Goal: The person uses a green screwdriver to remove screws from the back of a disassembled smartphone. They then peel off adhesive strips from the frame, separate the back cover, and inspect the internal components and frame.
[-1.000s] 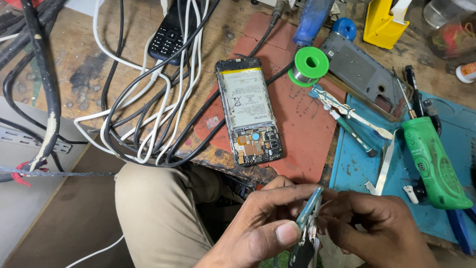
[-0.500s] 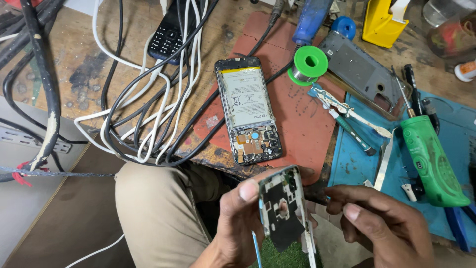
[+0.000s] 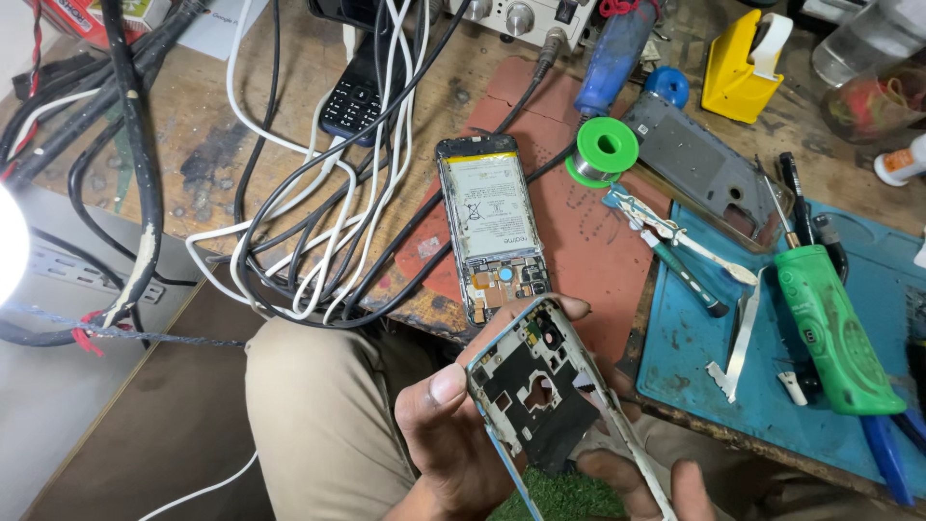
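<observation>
Up and to the left of the hands lies a tangle of white and black cables [image 3: 318,241]. The left hand [image 3: 463,434] grasps a black inner phone frame with a pale blue rim [image 3: 540,396], tilted over the lap (thumb pressed on its left edge). Just above it an opened smartphone [image 3: 492,232] lies on the bench. The right hand [image 3: 646,478] touches the frame's lower edge; whether it grips is unclear. To its right lies a green plastic tool [image 3: 839,328].
</observation>
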